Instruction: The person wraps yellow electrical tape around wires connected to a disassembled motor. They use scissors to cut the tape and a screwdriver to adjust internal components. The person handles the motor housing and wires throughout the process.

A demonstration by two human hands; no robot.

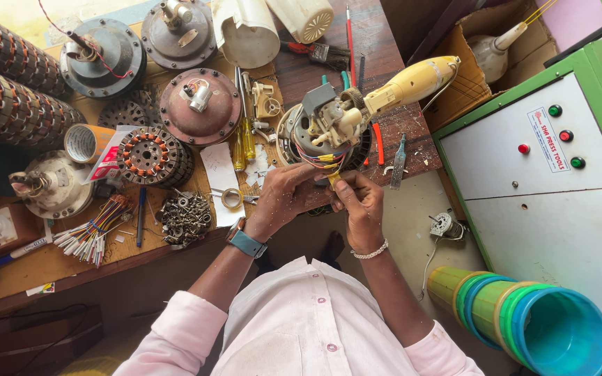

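Your left hand (283, 195) and right hand (358, 202) are both closed on the bundle of coloured wires (329, 164) under the fan motor (329, 125), which rests on the workbench (43, 268) edge, beside a yellow screwdriver (247, 139).

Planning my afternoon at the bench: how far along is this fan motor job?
Done: the fan motor is stripped of its covers, gearbox and windings bare, at the bench edge. In hand: left hand and right hand work its coloured wires. Left: it is still open; the white housings lie apart at the back.
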